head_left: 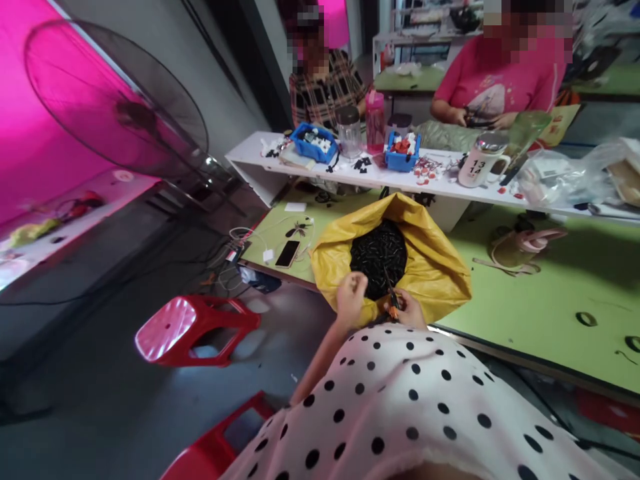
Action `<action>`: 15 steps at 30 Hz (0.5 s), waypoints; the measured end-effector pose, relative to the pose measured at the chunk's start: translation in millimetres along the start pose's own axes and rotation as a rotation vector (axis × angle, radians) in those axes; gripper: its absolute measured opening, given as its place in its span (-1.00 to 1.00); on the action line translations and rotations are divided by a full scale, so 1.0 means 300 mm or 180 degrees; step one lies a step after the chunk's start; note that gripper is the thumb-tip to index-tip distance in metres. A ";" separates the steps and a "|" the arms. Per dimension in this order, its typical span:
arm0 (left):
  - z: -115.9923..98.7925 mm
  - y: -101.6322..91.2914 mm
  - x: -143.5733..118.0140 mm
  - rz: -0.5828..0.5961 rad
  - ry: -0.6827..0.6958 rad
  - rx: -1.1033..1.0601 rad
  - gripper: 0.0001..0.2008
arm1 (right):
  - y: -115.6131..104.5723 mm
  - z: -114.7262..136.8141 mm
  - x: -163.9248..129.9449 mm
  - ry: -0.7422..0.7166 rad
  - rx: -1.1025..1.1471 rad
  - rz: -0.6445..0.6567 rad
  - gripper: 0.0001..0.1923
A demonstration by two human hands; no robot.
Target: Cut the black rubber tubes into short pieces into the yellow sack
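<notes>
At the near edge of the green counter (540,293) sits a yellow sack (440,267), its mouth rolled open and its hollow filled with small black parts (377,257). Just in front of the sack, the left hand (351,298) is curled with its fingers drawn together; whether it pinches one of the parts is too small to tell. The right hand (411,310) is beside it, closed around a small tool (391,297) with an orange handle, whose dark tip reaches up over the black parts at the sack's front rim.

Behind the sack, on the raised white shelf (250,153), stand two blue bins (313,143) holding small white and red pieces, a clear jar (349,130) with a lid, a pink bottle (375,120) and a white mug (481,162) printed with "13 14" (the only writing that can be read). Left of the sack a black phone (287,253) lies flat on the counter. Beyond the shelf two other people sit, one with hands (480,120) busy at their own counter.
</notes>
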State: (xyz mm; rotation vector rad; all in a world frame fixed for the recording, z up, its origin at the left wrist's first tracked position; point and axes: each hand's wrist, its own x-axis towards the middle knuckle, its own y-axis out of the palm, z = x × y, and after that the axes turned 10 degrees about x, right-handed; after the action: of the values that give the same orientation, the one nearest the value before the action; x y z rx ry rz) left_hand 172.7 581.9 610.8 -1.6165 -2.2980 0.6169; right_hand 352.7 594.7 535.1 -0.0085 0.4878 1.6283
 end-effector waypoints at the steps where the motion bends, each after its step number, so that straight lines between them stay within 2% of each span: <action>1: 0.026 0.022 -0.005 0.0132 -0.0014 0.0125 -0.66 | -0.003 -0.003 0.005 -0.0025 0.0000 -0.0038 -0.27; 4: 0.090 0.079 -0.030 0.1112 0.0338 0.1316 -0.66 | -0.008 0.008 0.017 0.0059 0.0002 -0.0056 -0.25; 6: 0.109 0.098 -0.034 0.1496 0.0608 0.1740 -0.63 | -0.007 0.018 0.024 0.0135 -0.0014 -0.0064 -0.25; 10: 0.107 0.099 -0.004 0.1941 0.0969 0.1892 -0.62 | -0.002 0.024 0.040 0.0111 -0.0033 -0.0088 -0.32; 15: 0.117 0.100 0.013 0.2091 0.0902 0.1668 -0.62 | 0.007 0.041 0.049 -0.0036 -0.0120 0.0010 -0.39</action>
State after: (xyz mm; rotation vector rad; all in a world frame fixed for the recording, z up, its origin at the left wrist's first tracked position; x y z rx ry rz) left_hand 180.4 587.6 565.6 -1.9906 -1.2369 0.9507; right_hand 352.3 612.6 542.6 -0.0265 0.4487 1.6397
